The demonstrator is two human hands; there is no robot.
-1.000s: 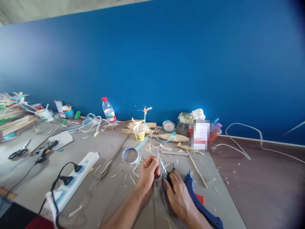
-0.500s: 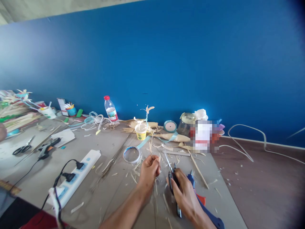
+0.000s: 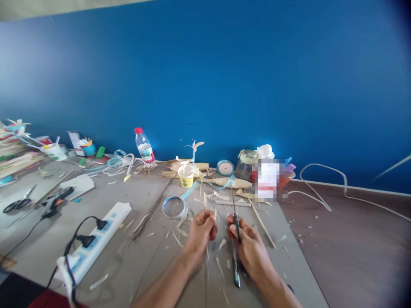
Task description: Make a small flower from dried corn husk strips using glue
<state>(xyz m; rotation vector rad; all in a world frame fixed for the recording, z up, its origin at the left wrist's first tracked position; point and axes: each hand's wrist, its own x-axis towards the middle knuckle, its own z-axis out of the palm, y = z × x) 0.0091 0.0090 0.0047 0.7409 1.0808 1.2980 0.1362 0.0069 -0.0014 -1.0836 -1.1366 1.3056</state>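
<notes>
I read the left hand [image 3: 201, 229] as closed, pinching a thin straw strip [image 3: 205, 202] that stands up from its fingertips. The right hand [image 3: 248, 247], just beside it, grips scissors [image 3: 236, 224]. The blades point away from the hand, and the handle end shows below the palm, partly hidden. I cannot tell whether the blades are parted. A tape ring [image 3: 174, 207] lies ahead of the left hand.
</notes>
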